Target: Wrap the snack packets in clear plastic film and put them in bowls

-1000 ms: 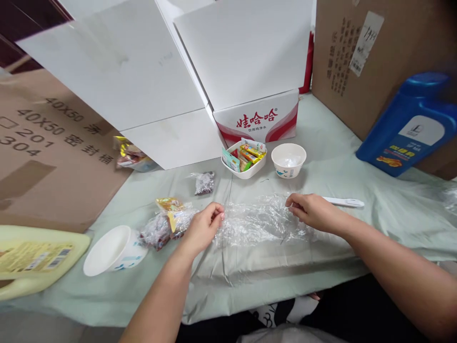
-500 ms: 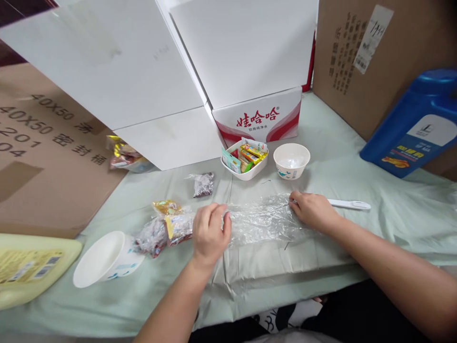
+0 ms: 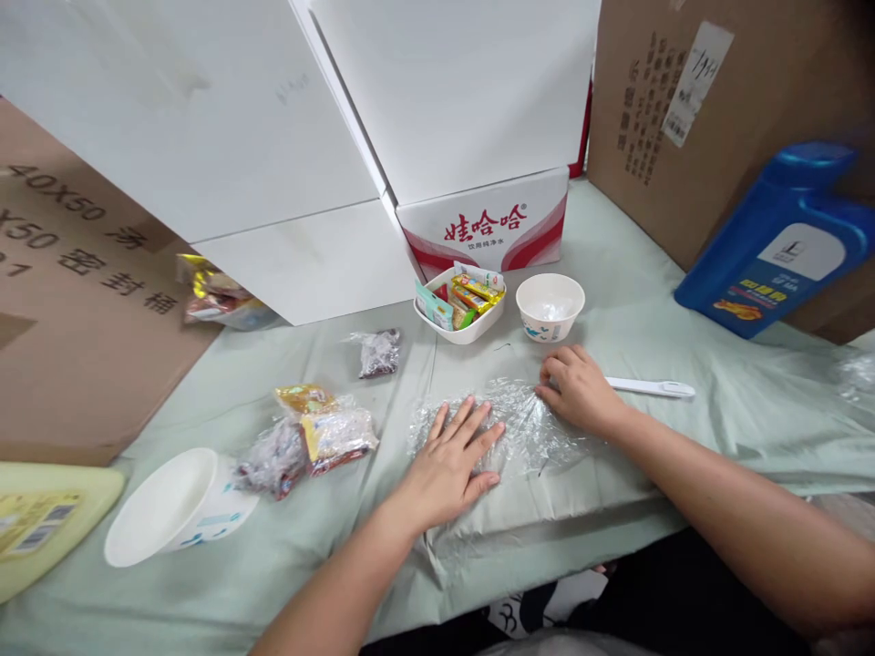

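On the desk, covered with a pale green cloth, a crumpled sheet of clear plastic film lies near the front edge, between the two hands. Its outline is hard to trace because it is see-through and wrinkled.

The left hand lies flat on the film's left part, palm down and fingers spread wide, gripping nothing. The right hand rests on the film's far right corner with its fingers curled under. Whether they pinch the film cannot be told, since the fingertips are hidden below the knuckles. This hand also covers one end of a slim white stick that lies just to its right.

Behind the film stand a white paper bowl and a white dish full of small sachets whose print is too small to read.

To the left lie a dark little packet, a cluster of snack packets and a tipped paper cup.

A yellow jug is cut off by the left edge. Part of a blue jug blurs at its cap on the right. A white carton with red lettering and brown cardboard boxes close off the back, with their tops out of frame.
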A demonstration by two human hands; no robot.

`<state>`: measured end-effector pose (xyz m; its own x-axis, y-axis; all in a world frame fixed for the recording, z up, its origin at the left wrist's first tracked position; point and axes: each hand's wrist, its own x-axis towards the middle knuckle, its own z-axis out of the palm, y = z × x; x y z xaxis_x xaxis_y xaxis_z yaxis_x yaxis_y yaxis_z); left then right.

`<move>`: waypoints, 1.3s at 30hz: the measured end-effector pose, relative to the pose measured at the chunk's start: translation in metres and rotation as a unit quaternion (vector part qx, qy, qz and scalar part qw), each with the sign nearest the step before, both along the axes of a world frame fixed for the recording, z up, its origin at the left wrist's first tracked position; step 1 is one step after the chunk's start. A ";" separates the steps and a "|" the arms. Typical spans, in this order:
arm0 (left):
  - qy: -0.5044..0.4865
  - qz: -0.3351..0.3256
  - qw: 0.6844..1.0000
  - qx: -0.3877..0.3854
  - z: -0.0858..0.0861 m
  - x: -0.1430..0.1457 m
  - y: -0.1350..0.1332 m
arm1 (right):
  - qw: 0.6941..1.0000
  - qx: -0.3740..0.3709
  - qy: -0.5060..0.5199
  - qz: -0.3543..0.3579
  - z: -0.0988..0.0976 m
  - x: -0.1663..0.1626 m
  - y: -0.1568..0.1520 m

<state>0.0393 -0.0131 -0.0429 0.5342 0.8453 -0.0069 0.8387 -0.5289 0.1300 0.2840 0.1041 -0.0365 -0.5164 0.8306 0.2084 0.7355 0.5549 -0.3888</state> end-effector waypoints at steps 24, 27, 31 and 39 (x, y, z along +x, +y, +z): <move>0.013 0.166 0.986 0.017 -0.007 -0.027 0.006 | 0.974 0.018 -0.125 0.186 -0.022 0.010 -0.024; -0.021 0.199 0.978 0.058 0.003 -0.034 0.004 | 0.979 0.014 -0.112 0.167 -0.003 0.021 -0.020; -0.104 0.099 0.990 -0.003 0.032 -0.032 -0.010 | 0.965 -0.064 -0.102 0.233 0.037 0.036 -0.025; -0.094 0.069 0.989 -0.093 0.047 -0.043 -0.020 | 0.950 -0.100 -0.166 0.243 0.044 0.051 -0.029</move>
<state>-0.0034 -0.0326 0.0037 0.4197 0.9040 -0.0811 0.8531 -0.3624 0.3753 0.3352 0.0755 0.0078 -0.8592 0.4823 -0.1711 0.5115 0.8000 -0.3136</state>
